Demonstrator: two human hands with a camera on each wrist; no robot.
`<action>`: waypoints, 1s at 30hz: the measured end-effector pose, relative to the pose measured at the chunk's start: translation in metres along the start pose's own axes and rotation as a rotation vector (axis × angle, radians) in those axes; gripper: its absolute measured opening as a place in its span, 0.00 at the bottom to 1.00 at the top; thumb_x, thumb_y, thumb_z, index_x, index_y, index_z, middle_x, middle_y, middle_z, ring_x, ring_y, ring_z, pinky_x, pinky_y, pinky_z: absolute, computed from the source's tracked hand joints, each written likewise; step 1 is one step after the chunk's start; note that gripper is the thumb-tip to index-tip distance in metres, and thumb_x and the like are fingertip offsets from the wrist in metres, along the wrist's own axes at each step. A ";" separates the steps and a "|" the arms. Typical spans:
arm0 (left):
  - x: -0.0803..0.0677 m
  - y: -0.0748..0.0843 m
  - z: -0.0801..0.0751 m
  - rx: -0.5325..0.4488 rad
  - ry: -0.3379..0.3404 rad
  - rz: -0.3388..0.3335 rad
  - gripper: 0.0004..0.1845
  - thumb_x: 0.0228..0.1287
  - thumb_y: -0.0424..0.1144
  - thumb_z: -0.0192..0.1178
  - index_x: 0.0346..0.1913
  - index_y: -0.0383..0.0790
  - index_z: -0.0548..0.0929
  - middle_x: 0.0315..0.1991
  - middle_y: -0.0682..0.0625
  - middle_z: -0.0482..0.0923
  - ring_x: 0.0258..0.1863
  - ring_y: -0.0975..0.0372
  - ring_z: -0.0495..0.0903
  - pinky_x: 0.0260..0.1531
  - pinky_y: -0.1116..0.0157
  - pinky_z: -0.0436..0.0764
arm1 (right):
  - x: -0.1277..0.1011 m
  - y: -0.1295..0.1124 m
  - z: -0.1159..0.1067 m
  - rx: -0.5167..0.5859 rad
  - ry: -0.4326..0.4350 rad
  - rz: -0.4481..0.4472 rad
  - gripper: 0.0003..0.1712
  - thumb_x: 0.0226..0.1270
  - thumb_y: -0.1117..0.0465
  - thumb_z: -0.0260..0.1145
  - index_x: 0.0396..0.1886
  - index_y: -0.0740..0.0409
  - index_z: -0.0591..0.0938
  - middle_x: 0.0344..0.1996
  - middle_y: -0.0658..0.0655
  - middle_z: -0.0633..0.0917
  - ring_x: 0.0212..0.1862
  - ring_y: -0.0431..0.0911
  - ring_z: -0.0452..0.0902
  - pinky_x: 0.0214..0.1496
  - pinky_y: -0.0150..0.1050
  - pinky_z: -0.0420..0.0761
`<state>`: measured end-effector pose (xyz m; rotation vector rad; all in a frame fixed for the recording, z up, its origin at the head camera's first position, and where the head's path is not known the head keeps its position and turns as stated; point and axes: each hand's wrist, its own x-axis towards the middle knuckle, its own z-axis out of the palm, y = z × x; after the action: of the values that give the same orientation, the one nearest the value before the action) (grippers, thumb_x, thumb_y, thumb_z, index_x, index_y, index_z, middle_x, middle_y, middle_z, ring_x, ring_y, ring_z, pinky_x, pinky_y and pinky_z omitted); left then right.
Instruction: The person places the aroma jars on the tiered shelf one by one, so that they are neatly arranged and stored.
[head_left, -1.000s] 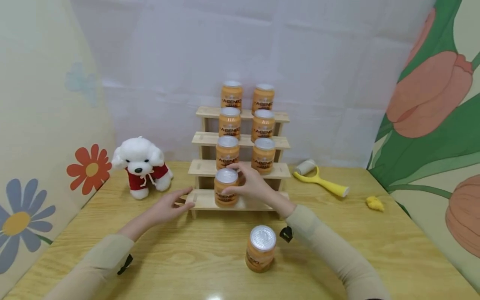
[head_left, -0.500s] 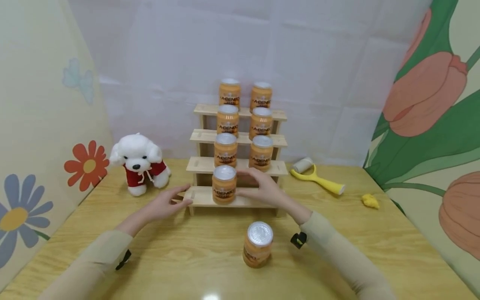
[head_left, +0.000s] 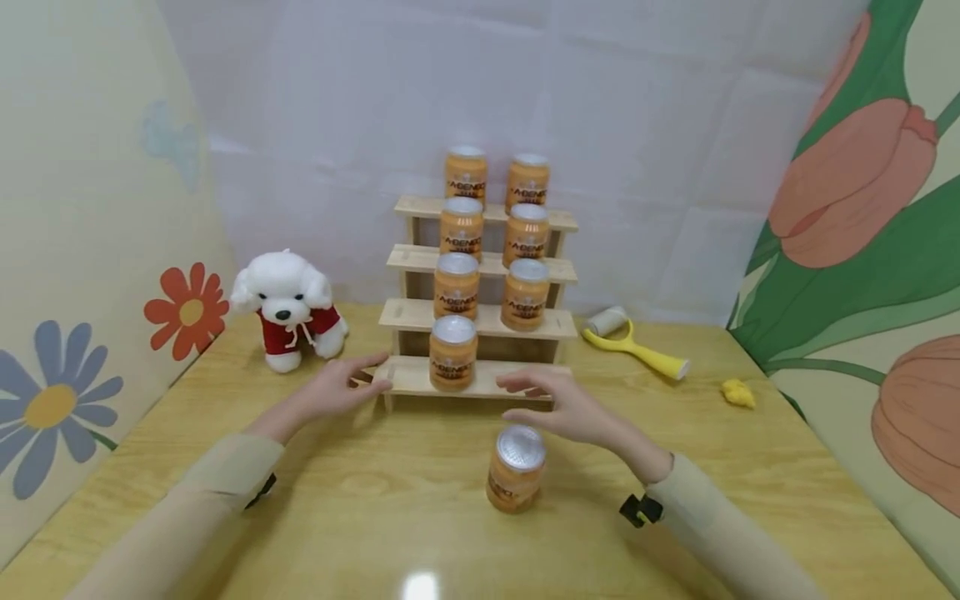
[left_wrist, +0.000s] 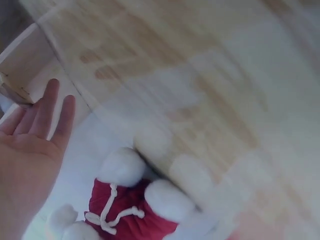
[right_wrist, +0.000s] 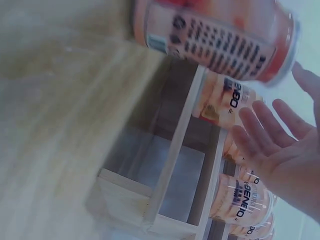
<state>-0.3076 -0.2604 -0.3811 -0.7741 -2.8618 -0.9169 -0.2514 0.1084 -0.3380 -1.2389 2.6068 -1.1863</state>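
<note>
A stepped wooden rack [head_left: 420, 377] stands at the back of the table with several orange cans on its steps. One can [head_left: 452, 352] stands on the left of the lowest step. Another orange can [head_left: 516, 468] stands alone on the table in front. My right hand [head_left: 553, 406] hovers open just above and behind this lone can, which shows large in the right wrist view [right_wrist: 215, 35]. My left hand [head_left: 343, 390] rests open against the left end of the lowest step, fingers straight [left_wrist: 47, 112].
A white plush dog in a red top [head_left: 287, 310] sits left of the rack, also in the left wrist view [left_wrist: 130, 205]. A yellow-handled lint roller [head_left: 633, 343] and a small yellow lump [head_left: 738, 392] lie at the right. Painted walls close both sides.
My right hand has let go of the can on the lowest step and drawn back toward me, over the lone can. The left hand has stayed at the rack's left end.
</note>
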 end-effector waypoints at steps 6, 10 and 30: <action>0.003 -0.005 0.002 -0.019 -0.005 -0.004 0.33 0.67 0.53 0.54 0.68 0.36 0.65 0.65 0.36 0.67 0.49 0.46 0.80 0.49 0.52 0.81 | -0.019 -0.001 0.007 -0.038 -0.053 0.019 0.29 0.62 0.51 0.66 0.60 0.59 0.74 0.56 0.57 0.79 0.57 0.48 0.76 0.61 0.43 0.76; 0.003 -0.008 0.003 -0.023 -0.023 -0.014 0.34 0.66 0.54 0.54 0.68 0.37 0.65 0.65 0.36 0.66 0.50 0.47 0.80 0.49 0.52 0.81 | -0.027 -0.002 0.011 -0.042 -0.080 0.060 0.32 0.59 0.50 0.68 0.60 0.60 0.74 0.55 0.59 0.79 0.55 0.48 0.76 0.58 0.42 0.77; 0.003 -0.004 -0.008 -0.025 -0.026 -0.044 0.30 0.68 0.52 0.54 0.66 0.38 0.69 0.58 0.34 0.74 0.47 0.48 0.81 0.44 0.53 0.81 | -0.036 -0.010 0.007 -0.051 -0.091 0.127 0.37 0.58 0.51 0.69 0.64 0.61 0.70 0.57 0.56 0.77 0.58 0.49 0.73 0.62 0.50 0.74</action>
<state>-0.3132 -0.2664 -0.3764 -0.7333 -2.9059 -0.9565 -0.2185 0.1241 -0.3470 -1.0891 2.6202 -1.0236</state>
